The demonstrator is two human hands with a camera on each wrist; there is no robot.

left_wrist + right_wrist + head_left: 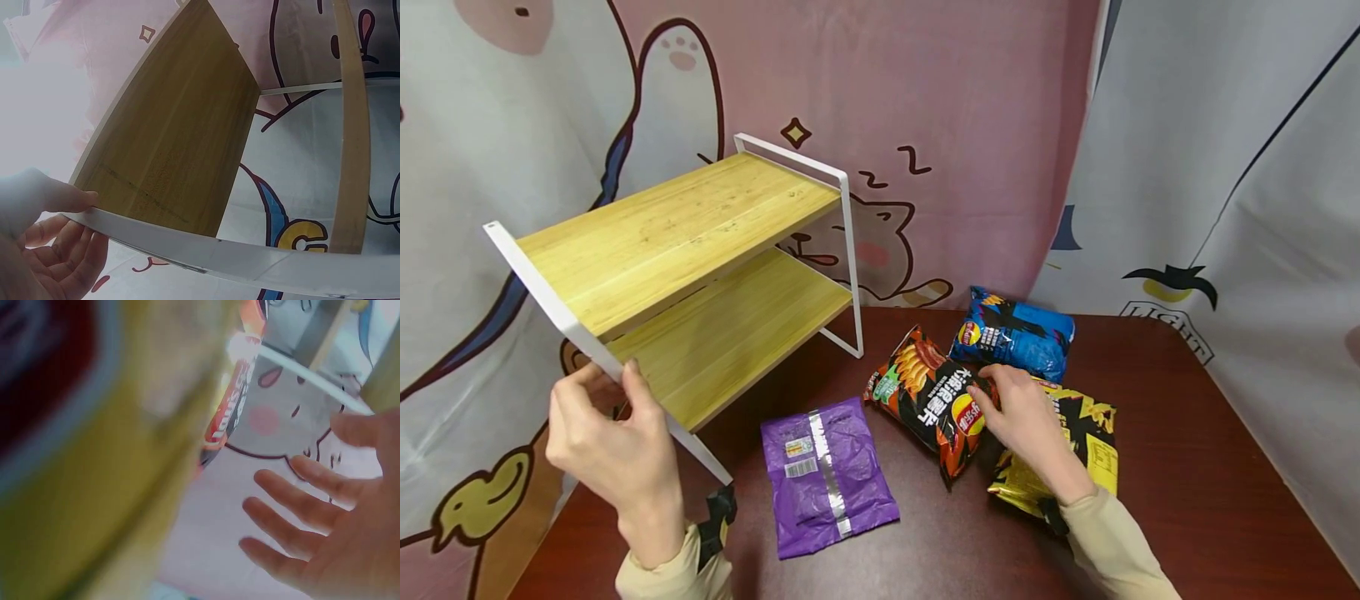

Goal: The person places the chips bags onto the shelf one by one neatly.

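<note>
My left hand (613, 450) pinches the white side frame of a two-tier wooden shelf (677, 237) at the left. In the left wrist view, the thumb lies over the white bar (250, 256) and the curled fingers are beneath it. My right hand (1026, 421) is over the right end of an orange-and-black chip bag (917, 383), beside a yellow-and-black chip bag (1101, 462). Its fingers (294, 494) are spread and loosely bent in the right wrist view, with nothing between them. Part of the yellow bag is hidden under the right hand and forearm.
A blue chip bag (1030, 333) lies behind the orange one. A purple bag (801, 504) with a silver seam rests flat between the shelf and the right hand. Behind the dark brown table (1195, 467) hangs a printed cloth backdrop (970, 125).
</note>
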